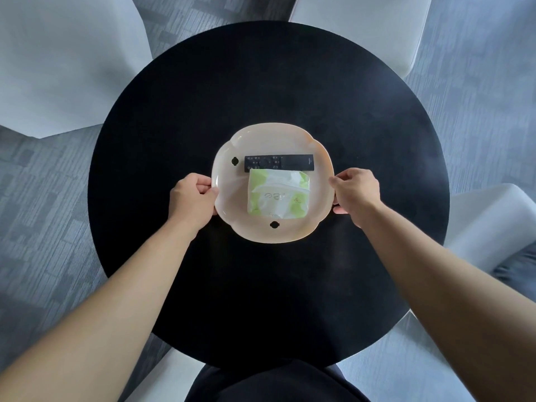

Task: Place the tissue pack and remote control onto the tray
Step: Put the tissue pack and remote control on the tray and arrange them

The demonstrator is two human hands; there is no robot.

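A pale peach, flower-shaped tray (272, 134) sits in the middle of a round black table (269, 82). On it lies a black remote control (293, 162), lengthwise left to right across the far half. A green and white tissue pack (279, 195) lies flat just in front of the remote, touching it. My left hand (191, 198) grips the tray's left rim with fingers curled around the edge. My right hand (355, 191) grips the right rim, thumb on top and fingers under it.
White chairs stand around the table: at the far left (58, 59), the far right (365, 27) and the right (487, 224). Grey carpet (43, 213) lies below. My dark-clothed lap (269, 384) is at the table's near edge.
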